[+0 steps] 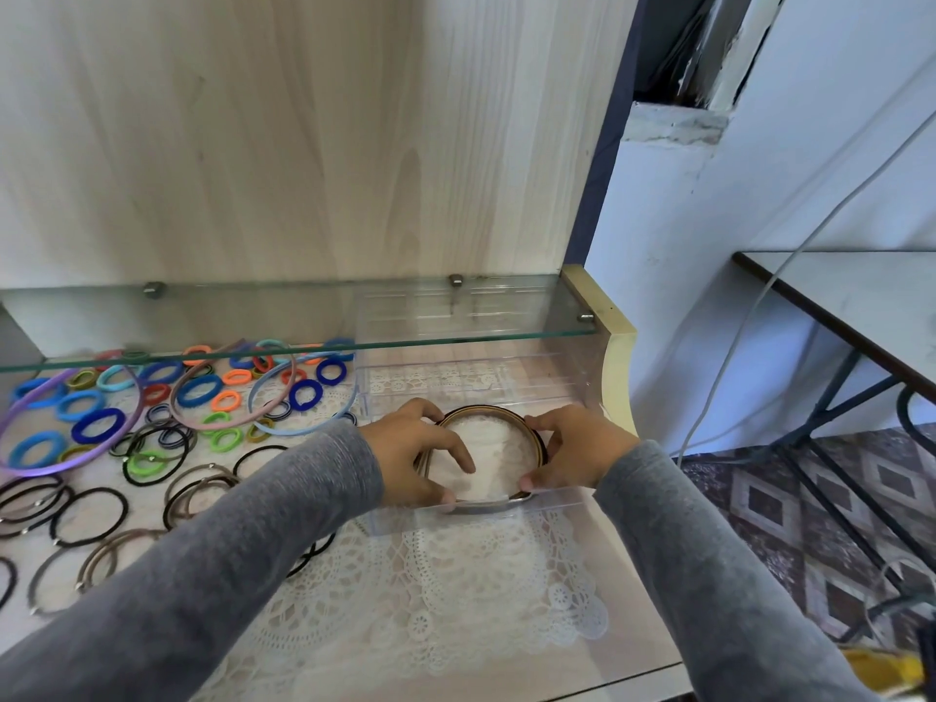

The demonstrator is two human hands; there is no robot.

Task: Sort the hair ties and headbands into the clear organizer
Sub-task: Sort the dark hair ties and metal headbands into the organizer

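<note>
Sleeved hands [410,448] [577,448] round headbands [486,410], ends nearward

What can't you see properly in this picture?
All in the head view.
How many headbands are in the stack: the left hand and right hand gripping it cover its sides.
Far compartments of the organizer: the glass shelf blurs them.
Some hair ties: cut off by the left edge or hidden under the left sleeve.
The yellow thing at bottom right: blurred and cut off.

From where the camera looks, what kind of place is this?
Probably a dressing unit in a home: wood-grain back panel, glass shelf, lace mat under the clear organizer.
</note>
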